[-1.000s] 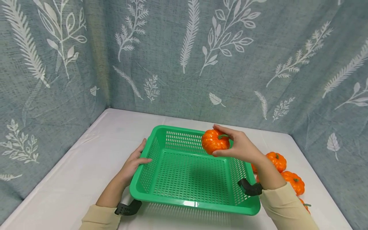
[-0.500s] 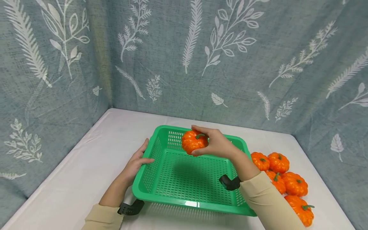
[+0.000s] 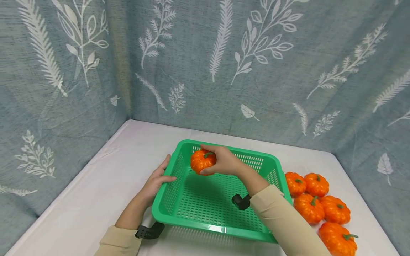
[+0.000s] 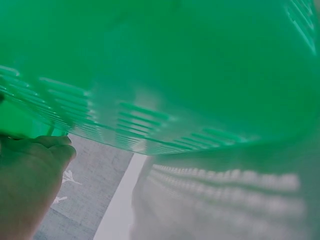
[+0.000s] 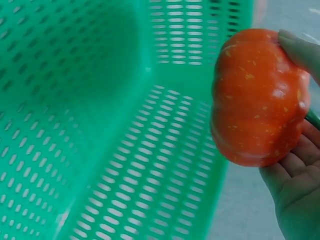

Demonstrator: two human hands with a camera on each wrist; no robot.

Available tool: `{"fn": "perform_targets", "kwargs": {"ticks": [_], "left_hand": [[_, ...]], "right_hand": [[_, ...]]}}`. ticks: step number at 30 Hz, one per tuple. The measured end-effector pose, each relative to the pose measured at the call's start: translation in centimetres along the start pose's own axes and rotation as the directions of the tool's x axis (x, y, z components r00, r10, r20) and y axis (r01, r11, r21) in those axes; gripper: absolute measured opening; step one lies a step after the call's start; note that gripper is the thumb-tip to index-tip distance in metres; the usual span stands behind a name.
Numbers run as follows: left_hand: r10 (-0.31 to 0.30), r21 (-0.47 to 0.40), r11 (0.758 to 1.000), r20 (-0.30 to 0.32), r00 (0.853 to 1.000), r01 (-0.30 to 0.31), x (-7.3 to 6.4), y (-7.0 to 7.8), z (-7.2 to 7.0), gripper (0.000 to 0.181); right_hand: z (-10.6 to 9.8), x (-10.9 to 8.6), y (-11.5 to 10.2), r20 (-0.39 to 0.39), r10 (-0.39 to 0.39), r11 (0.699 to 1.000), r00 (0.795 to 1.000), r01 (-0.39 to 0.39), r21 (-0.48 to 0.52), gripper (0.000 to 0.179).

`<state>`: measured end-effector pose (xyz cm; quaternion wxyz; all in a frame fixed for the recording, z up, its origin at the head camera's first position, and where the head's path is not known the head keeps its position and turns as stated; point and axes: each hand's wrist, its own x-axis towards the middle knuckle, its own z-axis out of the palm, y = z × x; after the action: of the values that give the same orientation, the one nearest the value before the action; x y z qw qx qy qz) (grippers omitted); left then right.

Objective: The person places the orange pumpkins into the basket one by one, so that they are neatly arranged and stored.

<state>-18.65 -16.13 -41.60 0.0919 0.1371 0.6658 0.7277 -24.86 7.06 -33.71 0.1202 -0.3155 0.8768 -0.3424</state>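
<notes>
A small orange pumpkin with a green stem (image 3: pixel 201 161) is held by my right hand (image 3: pixel 226 160), thumb on the near side and fingers on the far side. Both are over the left back part of a green plastic basket (image 3: pixel 192 223), above its slotted floor. The right wrist view shows the pumpkin (image 5: pixel 260 97) between thumb and fingers, apart from the basket wall (image 5: pixel 100 115). On the basket's left side my left hand (image 3: pixel 155 185) grips the rim, its thumb over the edge and its fingers along the outside. Most of that hand is out of the left wrist view.
Several orange pumpkins (image 3: pixel 309 209) lie in a group on the white tabletop (image 3: pixel 93 185), right of the basket. A grey-green curtain with white leaf prints (image 3: pixel 192 71) hangs behind the table and along its sides.
My right hand has carried the pumpkin leftward and slightly lower over the basket. More of the pumpkins on the right are uncovered. The left hand stays at the rim.
</notes>
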Motion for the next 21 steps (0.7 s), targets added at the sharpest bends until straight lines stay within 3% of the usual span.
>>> {"fn": "perform_targets", "kwargs": {"ticks": [11,21], "left_hand": [[0.009,-0.003,1.000,0.005,1.000,-0.009,-0.1,0.1,-0.1,0.081],[0.007,-0.013,1.000,0.013,1.000,-0.007,0.0,-0.1,0.0,0.082]], "right_hand": [[1.8,1.5,0.6,0.032,-0.027,0.996,0.999,0.030,-0.087,0.080],[3.2,2.1,1.4,0.052,-0.047,0.969,0.998,0.058,-0.238,0.080]]}}
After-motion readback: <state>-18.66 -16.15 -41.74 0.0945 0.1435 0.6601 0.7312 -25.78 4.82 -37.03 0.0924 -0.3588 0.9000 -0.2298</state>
